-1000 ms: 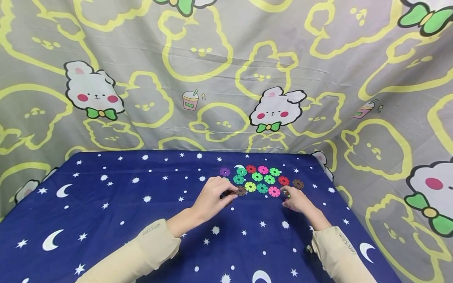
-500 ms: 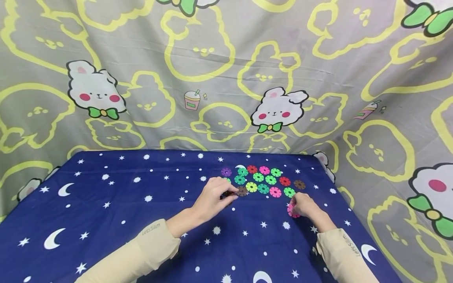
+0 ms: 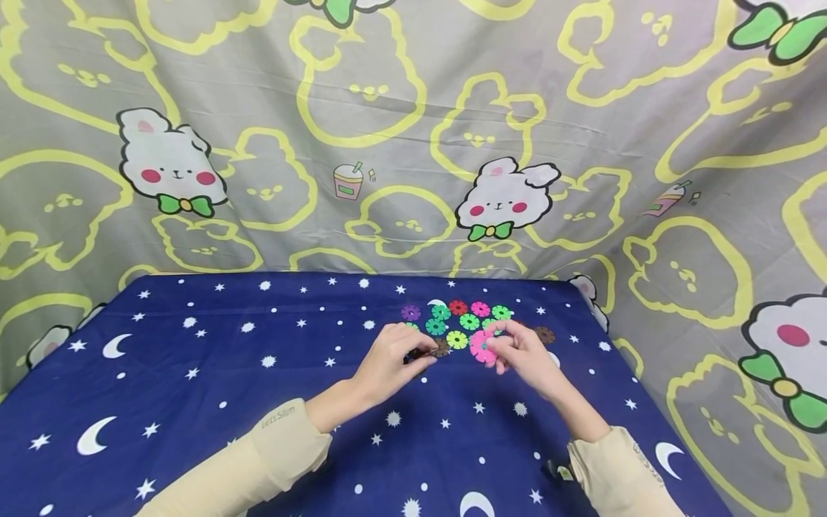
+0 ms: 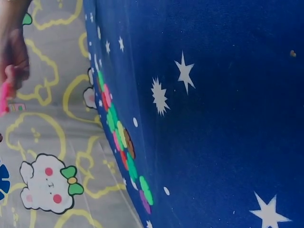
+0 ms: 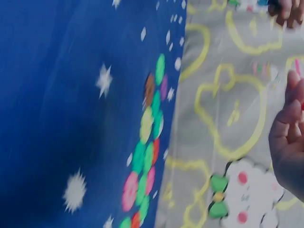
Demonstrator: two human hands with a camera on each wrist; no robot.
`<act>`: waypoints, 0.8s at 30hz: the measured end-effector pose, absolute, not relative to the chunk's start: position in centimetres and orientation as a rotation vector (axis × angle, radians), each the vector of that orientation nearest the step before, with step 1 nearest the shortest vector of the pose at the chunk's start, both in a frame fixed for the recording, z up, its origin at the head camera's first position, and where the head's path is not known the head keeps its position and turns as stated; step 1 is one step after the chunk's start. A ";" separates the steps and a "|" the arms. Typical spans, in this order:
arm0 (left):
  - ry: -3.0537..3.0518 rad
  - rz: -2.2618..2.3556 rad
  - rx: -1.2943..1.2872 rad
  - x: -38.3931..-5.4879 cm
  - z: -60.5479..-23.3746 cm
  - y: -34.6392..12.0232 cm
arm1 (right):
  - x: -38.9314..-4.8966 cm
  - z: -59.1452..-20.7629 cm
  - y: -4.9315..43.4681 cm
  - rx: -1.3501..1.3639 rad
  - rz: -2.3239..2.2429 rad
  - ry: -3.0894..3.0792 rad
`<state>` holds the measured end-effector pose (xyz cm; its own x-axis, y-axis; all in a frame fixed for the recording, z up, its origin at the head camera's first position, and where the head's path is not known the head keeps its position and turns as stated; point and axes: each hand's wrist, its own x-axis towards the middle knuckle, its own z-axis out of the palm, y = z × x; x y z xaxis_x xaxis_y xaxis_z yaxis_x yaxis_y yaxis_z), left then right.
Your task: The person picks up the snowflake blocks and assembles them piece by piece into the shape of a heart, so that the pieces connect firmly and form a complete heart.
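- Pink disc point(image 3: 481, 347) is up off the surface point(image 3: 271, 424), pinched between the thumb and fingers of the right hand point(image 3: 526, 355). From the head view its notched face is pretty much toward the camera, out in front of the other discs.
- Right arm comes in from the near edge, forearm slanting up and to the left, wrist up in the air. Thumb and index meet at the pink disc's right side, and the other fingers curl in below.
- Left arm slants the other way, up and to the right. Left hand point(image 3: 388, 359) has its back up, index bent over, thumb underneath, tips pointing right.
- Those left fingertips are clamped on a small dark piece point(image 5: 273, 8). Too small and blurry for me to say more about it.
- Hands are near each other but not touching, with a gap between their fingertips.
- Loose discs lie in a cluster toward the far edge, over by the far right corner: purple disc point(image 3: 410, 312) at the left end, yellow disc point(image 3: 456, 339) in the front row, brown disc point(image 3: 545, 335) closest to the right edge.
- Blue disc point(image 4: 4, 180) pokes in at the side of the left wrist view; can't tell what's holding it.
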<state>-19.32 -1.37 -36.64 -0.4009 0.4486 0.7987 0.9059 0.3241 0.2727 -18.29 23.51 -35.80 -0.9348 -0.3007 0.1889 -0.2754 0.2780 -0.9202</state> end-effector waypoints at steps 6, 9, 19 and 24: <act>-1.980 -0.964 -1.203 -19.3 -36.5 -1.2 | -17.4 -35.1 21.5 -0.658 -1.797 2.543; -1.980 -0.948 -1.213 -19.2 -36.5 -1.1 | -17.1 -35.0 21.0 -0.661 -1.787 2.560; -1.964 -0.872 -1.253 -19.0 -36.3 -1.1 | -16.7 -35.2 20.2 -0.698 -1.821 2.586; -1.927 -0.825 -1.264 -18.8 -36.3 -1.0 | -16.4 -35.2 19.8 -0.715 -1.806 2.602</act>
